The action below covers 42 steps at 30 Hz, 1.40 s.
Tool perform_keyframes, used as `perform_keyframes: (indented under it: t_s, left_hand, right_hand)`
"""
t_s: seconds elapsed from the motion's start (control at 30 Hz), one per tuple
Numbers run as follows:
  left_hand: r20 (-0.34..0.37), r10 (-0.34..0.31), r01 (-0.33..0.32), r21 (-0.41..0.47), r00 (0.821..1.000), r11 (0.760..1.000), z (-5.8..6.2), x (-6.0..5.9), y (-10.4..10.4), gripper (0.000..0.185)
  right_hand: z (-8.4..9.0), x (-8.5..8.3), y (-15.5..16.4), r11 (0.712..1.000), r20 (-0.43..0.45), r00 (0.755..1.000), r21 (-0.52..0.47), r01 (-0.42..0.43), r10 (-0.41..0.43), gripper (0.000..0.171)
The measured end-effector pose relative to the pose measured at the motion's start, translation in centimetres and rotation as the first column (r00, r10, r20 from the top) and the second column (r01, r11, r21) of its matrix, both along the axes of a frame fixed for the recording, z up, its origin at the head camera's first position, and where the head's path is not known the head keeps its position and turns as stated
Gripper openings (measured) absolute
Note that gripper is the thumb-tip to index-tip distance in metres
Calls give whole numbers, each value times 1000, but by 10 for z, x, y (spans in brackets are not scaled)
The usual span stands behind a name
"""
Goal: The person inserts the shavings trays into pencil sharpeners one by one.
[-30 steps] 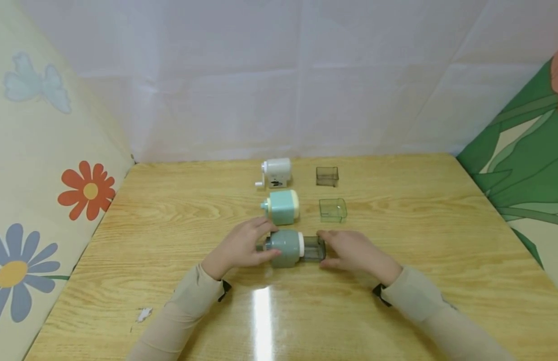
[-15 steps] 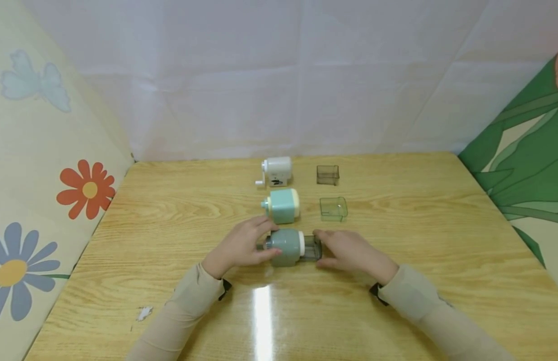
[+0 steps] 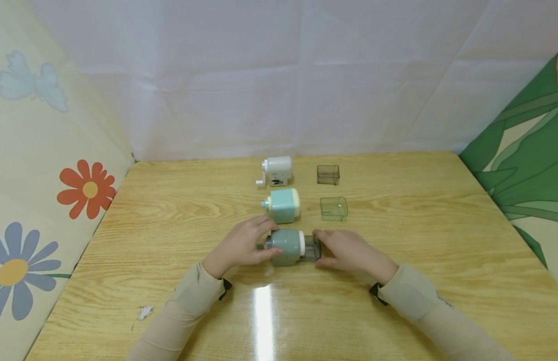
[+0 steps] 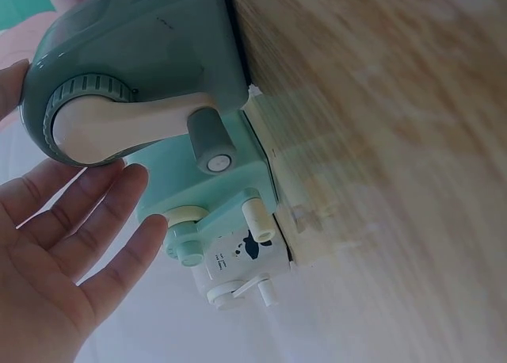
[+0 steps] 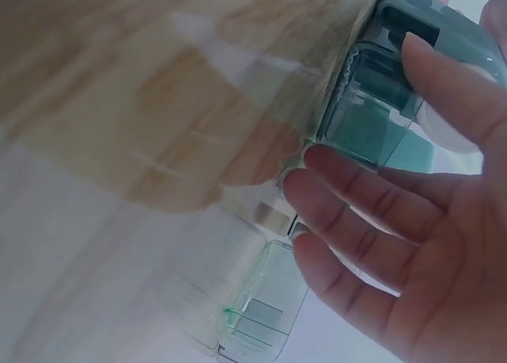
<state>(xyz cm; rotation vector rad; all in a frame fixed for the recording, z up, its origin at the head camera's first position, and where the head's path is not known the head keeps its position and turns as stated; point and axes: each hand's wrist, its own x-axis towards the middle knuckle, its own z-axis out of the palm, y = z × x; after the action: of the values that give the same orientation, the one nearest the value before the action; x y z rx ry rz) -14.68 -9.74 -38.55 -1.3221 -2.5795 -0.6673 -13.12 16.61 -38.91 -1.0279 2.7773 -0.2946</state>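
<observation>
A dark green crank pencil sharpener [image 3: 285, 246] stands on the wooden table between both hands. My left hand [image 3: 242, 244] grips its body at the crank end, thumb on one side and fingertips on the other. In the left wrist view its pale crank arm [image 4: 131, 124] with a grey-green knob hangs outside the palm. From the sharpener's right end sticks out a clear smoky shavings drawer [image 3: 311, 248], partly inside the body. My right hand [image 3: 353, 254] holds the drawer's outer end between thumb and fingers. The right wrist view shows the other fingers extended below the drawer [image 5: 360, 121].
Behind stands a teal and cream sharpener [image 3: 282, 206], with a clear green drawer [image 3: 334, 209] to its right. Farther back are a white sharpener [image 3: 278, 171] and a smoky drawer [image 3: 328, 175]. A white patch [image 3: 145, 313] marks the table at front left.
My right hand has shifted slightly left, sliding the drawer further into the dark green sharpener; in the last half second it has barely moved. The left hand stays in place.
</observation>
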Motion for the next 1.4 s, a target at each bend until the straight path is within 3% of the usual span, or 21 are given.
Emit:
perform_keyframes:
  t_s: [1.4]
  left_hand:
    - [36,4,-4,-3,999,1000,2,1,1,44]
  right_hand:
    - [-4,-1,-14,997,-19,1000,-76,-21,20,68]
